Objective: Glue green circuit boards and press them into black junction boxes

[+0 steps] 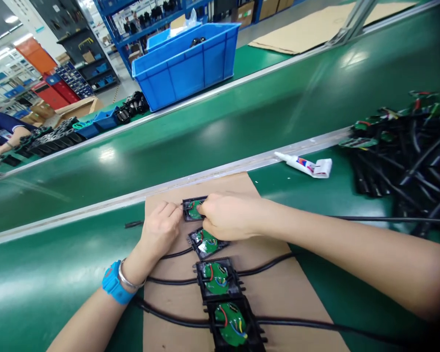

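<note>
Several black plastic housings, each with a round green circuit board and thin coloured wires, lie in a column on a cardboard sheet [179, 305]. My right hand [231, 215] is closed over the right side of the farthest housing [186, 211], its fingertips on the green circuit board [194, 209]. At that housing's left edge, my left hand [162, 227] has its fingers curled together around the black cable [134, 224]; the fingertips are partly hidden. Nearer me sit a tilted second housing [206, 243], a third housing [220, 278] and a fourth housing [236, 325], with black cables running out sideways.
A white glue tube [304, 165] lies right of the cardboard. Beyond it is a heap of black cables [407, 161] with circuit boards. Past the metal rail, a blue crate [187, 68] stands on the far side. A co-worker's arm [14, 134] reaches over black parts at far left.
</note>
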The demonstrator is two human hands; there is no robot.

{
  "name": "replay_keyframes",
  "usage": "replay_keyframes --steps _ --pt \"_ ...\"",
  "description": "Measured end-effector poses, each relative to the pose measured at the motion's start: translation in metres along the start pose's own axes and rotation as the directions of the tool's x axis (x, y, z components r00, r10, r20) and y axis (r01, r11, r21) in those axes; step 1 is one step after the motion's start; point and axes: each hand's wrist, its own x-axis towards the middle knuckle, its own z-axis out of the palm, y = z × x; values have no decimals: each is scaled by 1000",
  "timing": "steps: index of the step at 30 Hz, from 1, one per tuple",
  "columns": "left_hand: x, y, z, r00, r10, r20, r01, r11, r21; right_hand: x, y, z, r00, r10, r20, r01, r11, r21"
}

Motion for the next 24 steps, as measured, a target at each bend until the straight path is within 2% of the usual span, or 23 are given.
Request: replay_keyframes --steps 6,11,16,18,20,24 --pt "-1 4 -4 988 19 150 -26 999 46 -2 -5 -5 1000 13 -8 -13 1000 23" --pt "1 1 -16 977 5 213 -4 1000 -4 -1 -3 -5 999 11 -42 -8 997 78" --pt "15 0 -31 985 -97 144 115 986 -121 -7 11 -5 997 -57 -47 62 991 116" --pt "21 3 -31 990 -70 125 97 971 -221 -12 18 -5 994 -80 -77 95 973 208" --pt "24 6 -28 991 0 131 42 947 -317 -18 23 -4 989 -50 -142 90 950 298" --pt "23 10 -17 986 49 157 14 927 -375 -22 22 1 980 13 -198 43 961 274"
